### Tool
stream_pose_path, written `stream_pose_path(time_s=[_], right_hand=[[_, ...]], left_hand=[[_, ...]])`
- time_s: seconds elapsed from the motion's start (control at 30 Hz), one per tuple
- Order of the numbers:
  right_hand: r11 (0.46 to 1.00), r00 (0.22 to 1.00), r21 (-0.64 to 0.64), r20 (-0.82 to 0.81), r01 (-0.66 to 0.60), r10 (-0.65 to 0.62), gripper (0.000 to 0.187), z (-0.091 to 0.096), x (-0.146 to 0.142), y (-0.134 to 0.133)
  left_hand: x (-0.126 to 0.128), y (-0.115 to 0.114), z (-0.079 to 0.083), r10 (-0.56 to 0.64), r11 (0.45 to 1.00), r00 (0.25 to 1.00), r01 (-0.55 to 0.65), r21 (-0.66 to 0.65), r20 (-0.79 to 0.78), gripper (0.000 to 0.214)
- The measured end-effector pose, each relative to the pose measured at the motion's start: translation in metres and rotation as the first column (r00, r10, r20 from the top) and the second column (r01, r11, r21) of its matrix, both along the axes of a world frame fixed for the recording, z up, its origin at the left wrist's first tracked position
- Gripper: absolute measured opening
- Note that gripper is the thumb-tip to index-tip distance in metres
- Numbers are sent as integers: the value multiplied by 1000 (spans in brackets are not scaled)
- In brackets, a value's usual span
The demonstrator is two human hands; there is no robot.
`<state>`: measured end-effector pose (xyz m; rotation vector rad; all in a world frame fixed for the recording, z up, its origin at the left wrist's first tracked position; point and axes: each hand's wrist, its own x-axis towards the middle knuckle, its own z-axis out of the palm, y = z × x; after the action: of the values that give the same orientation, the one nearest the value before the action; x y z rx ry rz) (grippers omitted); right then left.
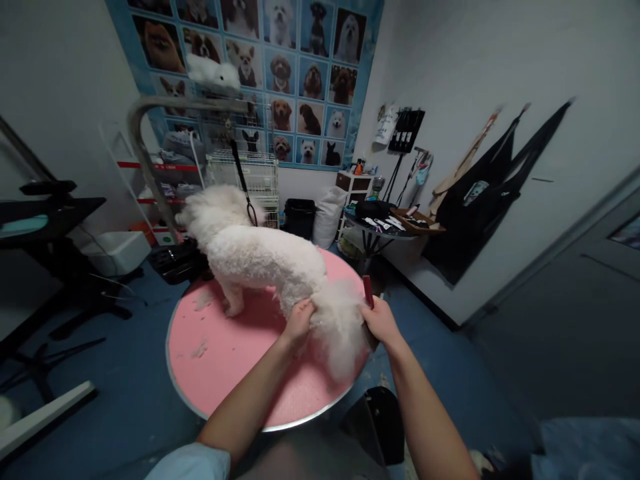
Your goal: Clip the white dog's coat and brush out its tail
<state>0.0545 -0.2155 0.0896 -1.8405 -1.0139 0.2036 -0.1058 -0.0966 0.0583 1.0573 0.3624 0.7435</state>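
Observation:
A white, close-clipped dog (265, 257) stands on a round pink grooming table (225, 373), its head toward the far left. Its long, fluffy tail (340, 327) hangs toward me between my hands. My left hand (299, 320) is closed at the tail's base by the dog's rump, fingertips pinching the white fur. At the tail's right side, my right hand (381, 321) is closed around a tool with a red handle (368, 291) pointing up. The tool's working end is mostly hidden behind the hand and hair.
A black loop leash (240, 170) hangs from a curved metal arm (143, 147) over the dog. Clipped hair tufts (200, 350) lie on the table's left. A second round table (380, 227) with tools stands behind right. Black aprons (475, 193) hang on the right wall.

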Motion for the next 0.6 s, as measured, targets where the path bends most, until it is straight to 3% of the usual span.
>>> stream_pose_path(time_s=[0.13, 0.3, 0.47, 0.6], right_hand=[[999, 966, 46, -256, -29, 40, 18, -14, 2, -11], [995, 781, 81, -616, -62, 99, 26, -24, -15, -16], [958, 630, 181, -776, 221, 1, 29, -47, -18, -30], [866, 660, 256, -743, 430, -109, 26, -45, -20, -63]], left_hand=[[10, 3, -18, 43, 998, 998, -40, -54, 50, 29], [50, 0, -29, 47, 975, 997, -33, -219, 61, 44], [65, -3, -24, -103, 983, 994, 95, -158, -45, 45], [57, 5, -33, -21, 998, 990, 12, -66, -138, 28]])
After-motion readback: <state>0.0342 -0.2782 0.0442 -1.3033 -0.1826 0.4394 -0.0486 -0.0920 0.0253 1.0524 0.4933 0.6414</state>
